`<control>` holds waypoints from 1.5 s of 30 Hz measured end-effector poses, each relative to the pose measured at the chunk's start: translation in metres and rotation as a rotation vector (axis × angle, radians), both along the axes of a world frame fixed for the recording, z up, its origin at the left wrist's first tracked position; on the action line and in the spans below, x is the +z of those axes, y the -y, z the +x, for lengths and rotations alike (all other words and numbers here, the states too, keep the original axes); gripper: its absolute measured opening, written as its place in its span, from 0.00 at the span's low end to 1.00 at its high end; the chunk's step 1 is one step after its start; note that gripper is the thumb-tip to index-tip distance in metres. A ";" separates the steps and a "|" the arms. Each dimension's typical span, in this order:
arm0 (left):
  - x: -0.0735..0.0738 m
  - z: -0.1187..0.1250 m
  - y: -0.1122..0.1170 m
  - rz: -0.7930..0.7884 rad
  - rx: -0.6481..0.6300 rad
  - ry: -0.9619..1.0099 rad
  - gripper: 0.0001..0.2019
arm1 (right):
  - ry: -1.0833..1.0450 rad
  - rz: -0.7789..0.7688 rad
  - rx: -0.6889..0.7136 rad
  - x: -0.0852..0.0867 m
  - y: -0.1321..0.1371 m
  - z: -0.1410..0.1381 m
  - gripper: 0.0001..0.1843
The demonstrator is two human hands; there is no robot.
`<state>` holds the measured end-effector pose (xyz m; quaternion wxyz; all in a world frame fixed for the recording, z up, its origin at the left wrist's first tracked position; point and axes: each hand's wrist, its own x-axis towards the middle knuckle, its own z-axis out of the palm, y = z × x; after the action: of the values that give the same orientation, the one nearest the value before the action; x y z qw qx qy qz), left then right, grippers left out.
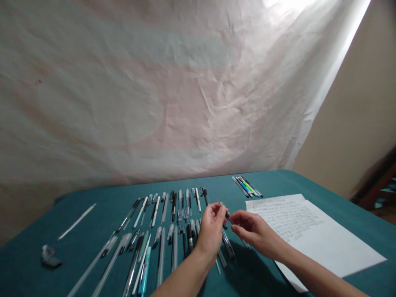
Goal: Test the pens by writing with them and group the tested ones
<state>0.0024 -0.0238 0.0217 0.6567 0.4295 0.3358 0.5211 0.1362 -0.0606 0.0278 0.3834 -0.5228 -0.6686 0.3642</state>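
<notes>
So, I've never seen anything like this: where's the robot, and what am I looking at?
There's no robot here, just a person's two bare hands. One camera, worn on the head, looks forward and down, so the arms reach in from below. The left hand pinches a slim pen piece; the right hand is close by, though whether it grips too is unclear. On the green cloth lie rows of pens, with written paper to the right. A pale sheet hangs behind.
</notes>
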 end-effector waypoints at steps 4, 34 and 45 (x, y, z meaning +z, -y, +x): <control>-0.004 0.002 0.003 0.022 -0.038 -0.021 0.15 | -0.068 -0.030 0.020 0.001 -0.001 -0.001 0.14; -0.009 -0.003 -0.009 -0.010 0.170 -0.090 0.16 | 0.868 0.278 0.027 -0.033 -0.016 0.011 0.11; -0.008 0.000 0.003 0.093 0.015 -0.190 0.16 | 0.651 0.262 -0.061 -0.020 -0.016 0.029 0.13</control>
<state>0.0020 -0.0268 0.0137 0.5973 0.5043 0.3754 0.4980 0.1650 -0.0441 0.0083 0.2249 -0.5776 -0.7808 0.0778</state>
